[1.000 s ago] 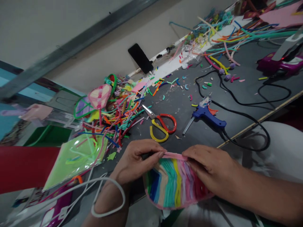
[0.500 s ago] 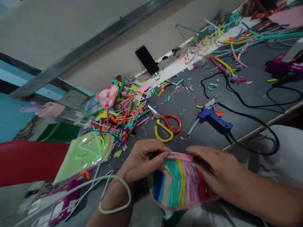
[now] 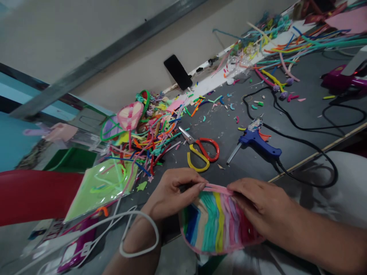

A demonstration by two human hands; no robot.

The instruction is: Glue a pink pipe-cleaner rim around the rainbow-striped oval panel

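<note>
Craft workshop; pipe cleaners (image 3: 149, 137), scissors (image 3: 200, 152), glue gun (image 3: 258, 141) litter table (image 3: 301, 118).

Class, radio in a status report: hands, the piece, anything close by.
Left hand and right hand pinch pink strip on striped piece's top edge. Scissors and glue gun lie just beyond, apart.

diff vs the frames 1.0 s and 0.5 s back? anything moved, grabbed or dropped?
Nothing grabbed or dropped. The view shifted early in that second, then held. The left hand and right hand still pinch the pink strip along the top edge of the striped craft piece, same grip. The scissors and glue gun lie where they were on the table.
</note>
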